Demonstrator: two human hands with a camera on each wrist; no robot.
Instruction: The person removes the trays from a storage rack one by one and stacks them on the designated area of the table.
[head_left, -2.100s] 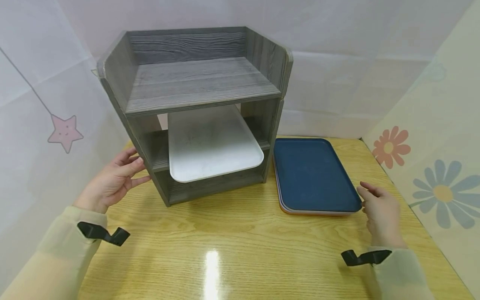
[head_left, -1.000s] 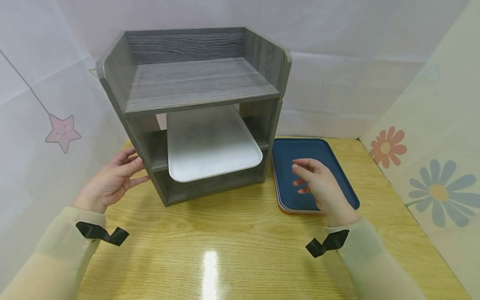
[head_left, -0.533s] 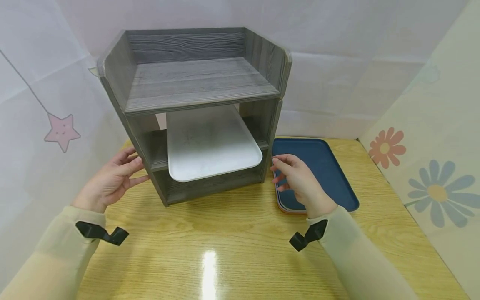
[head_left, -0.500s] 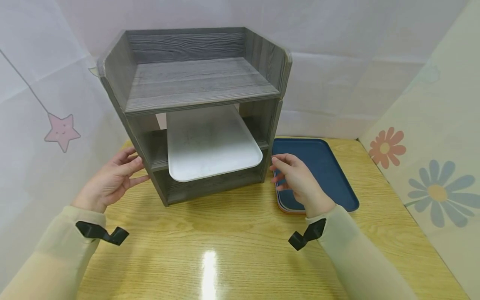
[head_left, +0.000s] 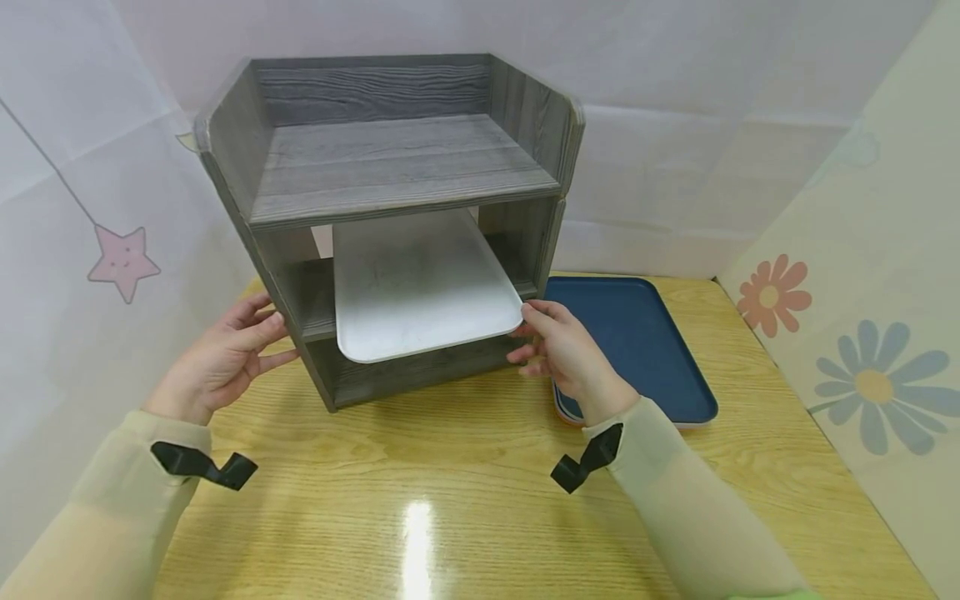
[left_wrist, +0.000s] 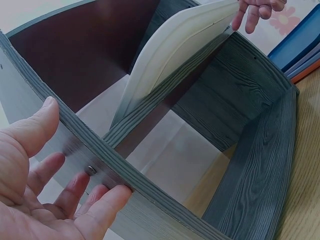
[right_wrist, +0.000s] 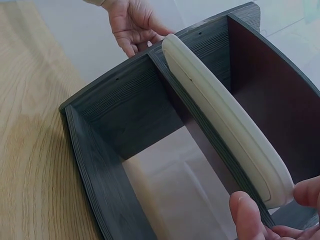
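A white tray (head_left: 431,283) lies slanted in the middle of the grey wooden shelf unit (head_left: 390,158), its front end jutting out past the frame. My right hand (head_left: 566,354) is at the tray's front right corner. The thumb is right at the rim, and the other fingers are loosely spread lower down. In the right wrist view, the thumb meets the end of the tray (right_wrist: 227,125), while a fingertip shows apart beneath it. My left hand (head_left: 225,362) rests its fingertips against the outside of the shelf's left panel, thumb near the front edge.
A stack of trays with a dark blue tray (head_left: 637,342) on top sits right of the shelf, partly behind my right hand. The shelf stands on a wooden table (head_left: 375,483). Pale cloth walls (head_left: 675,167) rise behind and at both sides.
My right hand has moved left from the blue tray's right corner, across the stack, to the white tray's front corner. My left hand and the shelf have stayed in place.
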